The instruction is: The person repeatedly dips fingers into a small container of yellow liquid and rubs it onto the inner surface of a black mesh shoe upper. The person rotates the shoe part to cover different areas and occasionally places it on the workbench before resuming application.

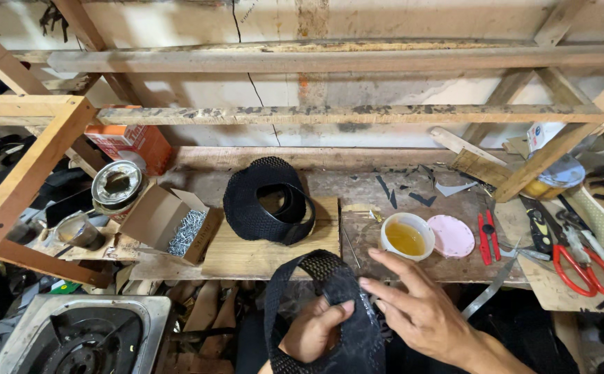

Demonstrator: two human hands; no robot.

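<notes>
My left hand (313, 331) grips a black mesh shoe upper (329, 305) from inside, low at the front of the workbench. My right hand (413, 305) lies against the upper's right side with its fingers spread and holds nothing. A second black mesh upper (264, 201) rests on a wooden board (260, 253) just beyond. To the right of my hands stands a white cup of yellow glue (406, 236) with its pink lid (451, 235) beside it.
An open cardboard box of small nails (177, 227) and an open tin (116, 183) sit at the left. Red-handled scissors (582, 266), red snips (487, 237) and a knife blade (489, 289) lie at the right. Wooden shelf beams (329, 114) cross overhead. A gas stove (83, 336) is below left.
</notes>
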